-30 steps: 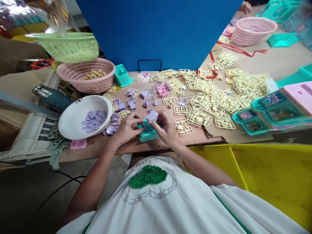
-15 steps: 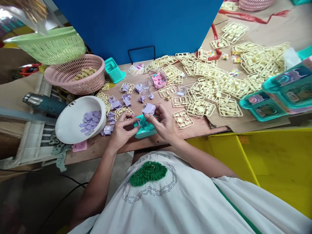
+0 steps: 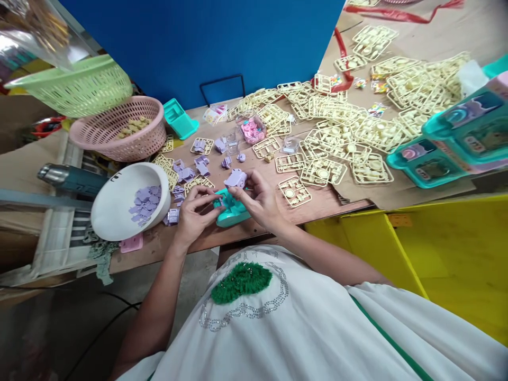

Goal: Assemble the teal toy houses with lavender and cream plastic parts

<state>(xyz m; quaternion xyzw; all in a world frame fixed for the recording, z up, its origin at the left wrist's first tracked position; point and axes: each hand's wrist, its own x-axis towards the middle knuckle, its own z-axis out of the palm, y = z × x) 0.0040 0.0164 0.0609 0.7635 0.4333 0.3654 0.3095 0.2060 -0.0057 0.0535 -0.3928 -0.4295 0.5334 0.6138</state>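
Note:
In front of my body, my right hand [image 3: 260, 201] grips a lilac plastic piece [image 3: 235, 179] between thumb and fingers, just above a teal plastic case [image 3: 234, 214]. The case lies on the table's near edge, partly covered by both hands. My left hand [image 3: 196, 214] is closed in a pinch at the case's left side; whatever is between its fingertips is too small to name. Beyond the hands lie several loose lilac parts [image 3: 183, 170] and a small round lilac piece [image 3: 241, 157].
A white bowl [image 3: 103, 203] of lilac pieces stands left, with a pink basket [image 3: 115, 143] and a green basket [image 3: 79, 87] behind. Cream part frames [image 3: 337, 137] spread over the right side. Teal boxes [image 3: 440, 174] stand far right, above a yellow bin [image 3: 456, 248].
My view has shifted slightly. The lilac piece in my right hand is turned a little and sits slightly further left over the case. My left hand keeps its pinch.

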